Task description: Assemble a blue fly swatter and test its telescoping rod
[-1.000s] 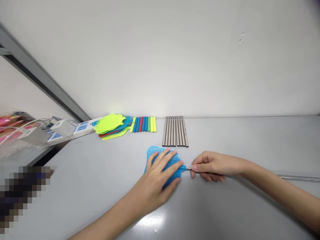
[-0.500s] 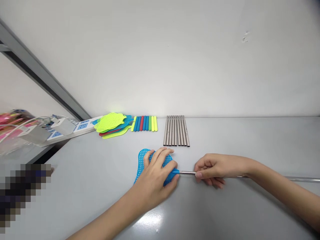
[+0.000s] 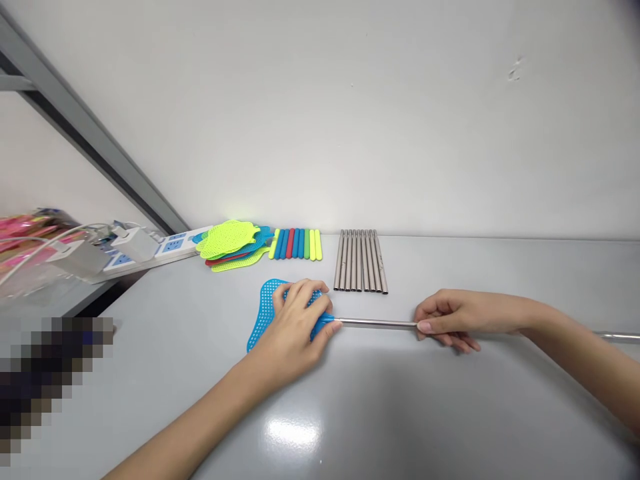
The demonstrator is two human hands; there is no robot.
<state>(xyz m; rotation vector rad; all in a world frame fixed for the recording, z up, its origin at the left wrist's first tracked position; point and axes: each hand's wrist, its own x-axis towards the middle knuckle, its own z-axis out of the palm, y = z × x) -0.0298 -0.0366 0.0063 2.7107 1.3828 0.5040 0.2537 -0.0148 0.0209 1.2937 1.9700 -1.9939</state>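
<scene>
A blue fly swatter head (image 3: 261, 320), full of small holes, lies on the grey table under my left hand (image 3: 295, 327). The fingers of that hand curl over the head, with the thumb at its narrow neck. From the neck a thin metal rod (image 3: 377, 323) runs rightward to my right hand (image 3: 447, 321). Thumb and forefinger pinch the rod there, while the other fingers hang loosely curled below. My right hand hides where the rod ends. Beyond the right wrist a shiny clear strip (image 3: 617, 337) shows; I cannot tell whether it joins the rod.
Farther back lie a pile of yellow, blue and red swatter heads (image 3: 227, 240), a row of coloured handle grips (image 3: 297, 245) and a row of metal tubes (image 3: 360, 261). At left are a power strip (image 3: 173, 245) with white plugs and pink plastic packages (image 3: 23, 240). A wall (image 3: 400, 133) stands behind.
My hands have moved apart, the left with the swatter head going left and the right going right. A longer stretch of metal rod now shows between them. The view has shifted slightly.
</scene>
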